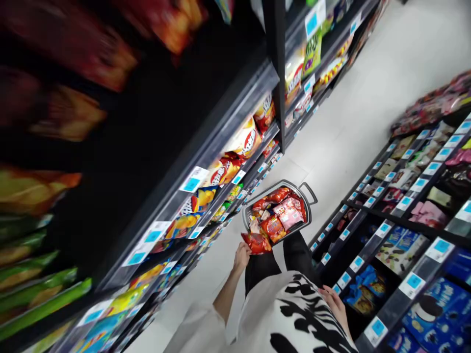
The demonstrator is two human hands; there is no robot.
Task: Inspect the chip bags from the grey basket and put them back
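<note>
My left hand (242,256) pinches the corner of a red snack bag (256,242) with its fingers closed. The bag hangs at the near left edge of a grey shopping basket (243,215). Inside the basket lie several packets, among them a pink and white packet (289,213) and an orange-red packet (273,228). The basket stands in front of my legs, with a dark handle (308,193) at its far right. My right hand (335,305) is low at my right side beside the patterned shirt, fingers loosely extended, with nothing visible in it.
Tall dark shelves (221,127) with bagged snacks and price tags run along the left. Lower shelves (368,211) with packets and blue boxes (434,314) line the right. A pale floor aisle (331,142) runs between them. A heap of packaged goods (430,105) stands farther right.
</note>
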